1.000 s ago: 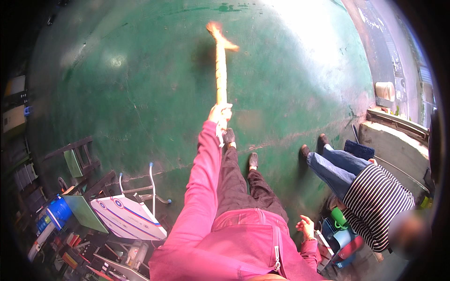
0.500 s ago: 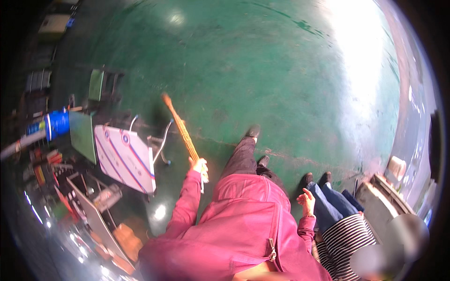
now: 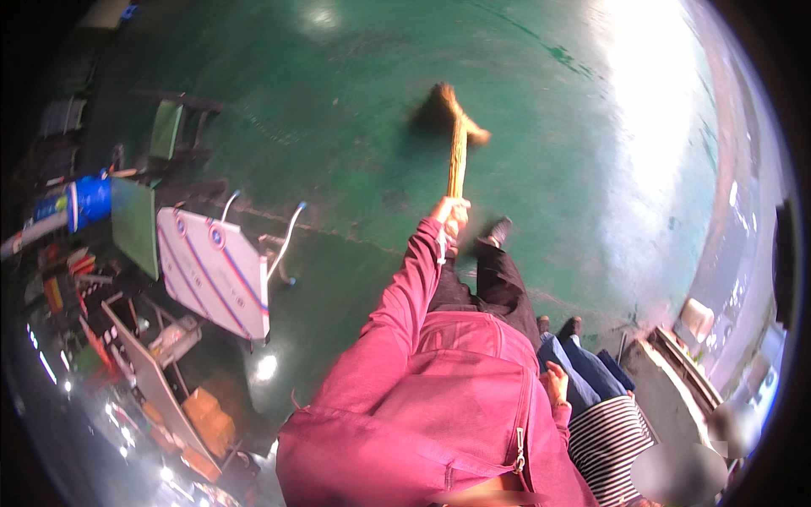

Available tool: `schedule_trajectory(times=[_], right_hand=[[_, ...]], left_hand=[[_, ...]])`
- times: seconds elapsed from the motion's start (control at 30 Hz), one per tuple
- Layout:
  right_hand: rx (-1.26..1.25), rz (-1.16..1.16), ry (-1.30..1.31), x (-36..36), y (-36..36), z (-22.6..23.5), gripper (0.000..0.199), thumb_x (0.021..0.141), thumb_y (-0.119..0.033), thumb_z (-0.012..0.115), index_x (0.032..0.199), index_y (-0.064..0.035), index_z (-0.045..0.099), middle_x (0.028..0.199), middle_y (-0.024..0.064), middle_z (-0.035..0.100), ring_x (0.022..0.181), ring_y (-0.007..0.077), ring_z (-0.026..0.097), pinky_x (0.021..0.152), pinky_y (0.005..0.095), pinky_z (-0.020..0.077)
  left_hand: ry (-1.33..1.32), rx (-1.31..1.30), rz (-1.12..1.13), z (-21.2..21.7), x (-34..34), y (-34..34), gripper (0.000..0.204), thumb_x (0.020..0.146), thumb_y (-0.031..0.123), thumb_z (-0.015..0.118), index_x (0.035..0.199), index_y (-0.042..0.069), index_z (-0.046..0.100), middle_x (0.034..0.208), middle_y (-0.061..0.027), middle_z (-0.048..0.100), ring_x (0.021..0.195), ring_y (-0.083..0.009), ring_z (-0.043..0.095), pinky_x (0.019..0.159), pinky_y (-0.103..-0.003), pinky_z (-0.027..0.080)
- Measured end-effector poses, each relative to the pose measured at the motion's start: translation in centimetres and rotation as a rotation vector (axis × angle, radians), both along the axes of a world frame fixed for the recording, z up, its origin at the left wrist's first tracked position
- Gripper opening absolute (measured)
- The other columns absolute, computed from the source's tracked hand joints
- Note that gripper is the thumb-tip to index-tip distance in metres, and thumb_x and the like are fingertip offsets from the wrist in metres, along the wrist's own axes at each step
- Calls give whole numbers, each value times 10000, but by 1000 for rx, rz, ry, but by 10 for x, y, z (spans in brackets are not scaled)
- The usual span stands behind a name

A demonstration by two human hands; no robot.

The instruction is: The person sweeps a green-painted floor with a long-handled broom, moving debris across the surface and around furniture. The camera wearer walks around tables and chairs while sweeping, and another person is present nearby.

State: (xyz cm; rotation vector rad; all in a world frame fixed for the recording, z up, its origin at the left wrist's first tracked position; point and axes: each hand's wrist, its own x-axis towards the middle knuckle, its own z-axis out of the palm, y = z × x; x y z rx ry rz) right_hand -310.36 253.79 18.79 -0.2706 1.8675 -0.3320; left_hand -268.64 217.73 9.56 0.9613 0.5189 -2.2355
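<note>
My left hand (image 3: 452,215), arm stretched forward, is closed round the handle of a straw-coloured broom (image 3: 457,165). The broom's bristly head fans out at the far end, over the green floor, and is somewhat blurred. A bit of white cord or loop hangs by my left wrist. Beside my right hip, my right hand (image 3: 556,383) hangs loosely with its fingers apart and nothing visible in it. It is nearest to the jeans of another person (image 3: 610,439) in a striped top.
A white folding table (image 3: 215,270) with coloured stripes stands left, beside a green board (image 3: 133,226) and a blue drum (image 3: 89,204). Cardboard boxes (image 3: 209,421) and a cluttered shelf lie lower left. A pale bench-like block (image 3: 667,384) stands right. Green floor (image 3: 372,127) spreads ahead.
My left hand has swung forward and to the right, carrying the broom; its head moved right across the floor. My right hand has dropped closer to my side. My feet have stepped.
</note>
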Motion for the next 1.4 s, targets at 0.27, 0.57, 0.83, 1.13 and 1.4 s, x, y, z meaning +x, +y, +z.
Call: schedule_trajectory(times=[0.27, 0.57, 0.83, 1.13, 1.4], right_hand=[[-116, 3, -9, -30, -102, 13, 290, 802, -82, 402, 1062, -50, 525, 639, 45, 551, 523, 139, 548, 455, 251, 438], [-66, -88, -104, -51, -150, -15, 281, 816, -70, 387, 1061, -65, 525, 637, 30, 554, 529, 117, 540, 459, 242, 428], [27, -354, -95, -60, -131, -35, 310, 809, -61, 382, 1095, -64, 502, 622, 31, 539, 508, 124, 535, 447, 249, 424], [35, -476, -149, -41, -125, -31, 286, 835, -78, 395, 1098, -57, 506, 657, 24, 551, 530, 96, 530, 484, 224, 419], [16, -632, -122, -43, -103, -26, 285, 841, -73, 397, 1107, -51, 499, 659, 36, 550, 519, 105, 533, 454, 227, 425]], left_hand=[[-25, -257, -62, 65, 3, -12, 199, 810, 80, 494, 658, 105, 368, 488, 51, 339, 336, -36, 309, 289, -175, 258], [-603, 208, -286, 81, 85, 87, 250, 727, 98, 552, 575, 124, 355, 450, 40, 337, 331, -78, 337, 297, -208, 250], [60, 216, -712, 47, -22, 22, 364, 819, 303, 443, 523, 105, 369, 355, 26, 260, 227, -103, 243, 223, -244, 184], [34, 42, -433, -6, -293, -163, 106, 754, 86, 531, 729, 37, 440, 550, -9, 390, 380, -66, 363, 310, -176, 319], [632, -24, -511, -9, -317, -308, 54, 806, 11, 458, 788, 42, 418, 525, 16, 326, 364, -43, 300, 294, -177, 267]])
